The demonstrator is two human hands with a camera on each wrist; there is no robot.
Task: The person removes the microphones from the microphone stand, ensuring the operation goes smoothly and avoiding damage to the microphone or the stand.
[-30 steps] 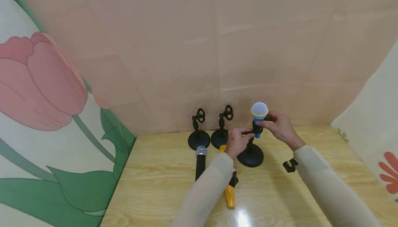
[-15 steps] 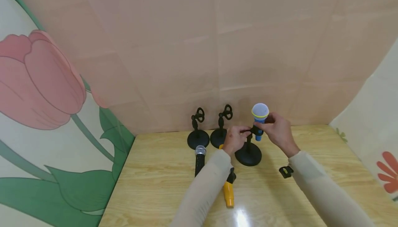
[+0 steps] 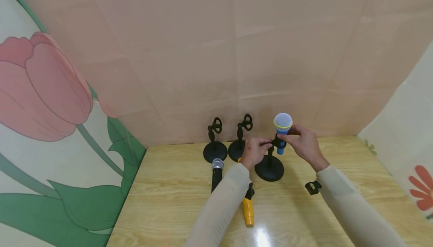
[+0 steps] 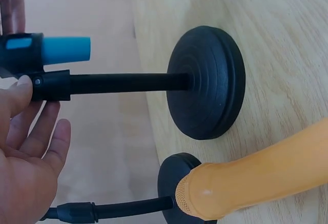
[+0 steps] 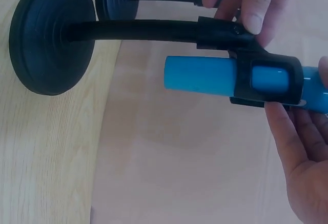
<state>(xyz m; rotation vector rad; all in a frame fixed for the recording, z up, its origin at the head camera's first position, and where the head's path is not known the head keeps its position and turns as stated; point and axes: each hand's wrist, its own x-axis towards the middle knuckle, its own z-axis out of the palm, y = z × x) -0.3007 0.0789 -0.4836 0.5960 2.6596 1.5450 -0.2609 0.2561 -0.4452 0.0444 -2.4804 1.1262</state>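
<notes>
Left grip (image 3: 254, 153) pinches the stand (image 3: 269, 168) near its top; right grip (image 3: 305, 142) holds the blue mic (image 3: 282, 126), which sits in the clip (image 5: 243, 78) above the worktop (image 3: 169, 194). A hard push might tip the stand; a loose clip might let the mic drop.

I can see a light wooden table (image 3: 162, 205) with a shiny white spot of light (image 3: 262, 237) near the front, and two black stands, one on the left (image 3: 215, 151) and one in the middle (image 3: 240, 134), close together by the back edge. Near them I see a black microphone (image 3: 217, 175) with a silver top and a yellow microphone (image 3: 248, 213), partly hidden. Behind the table I see a creased, pinky-brown wall (image 3: 189, 51), with a big pink tulip (image 3: 61, 89) and green leaves (image 3: 88, 205) on the left and a red flower (image 3: 423, 187) on the right.
</notes>
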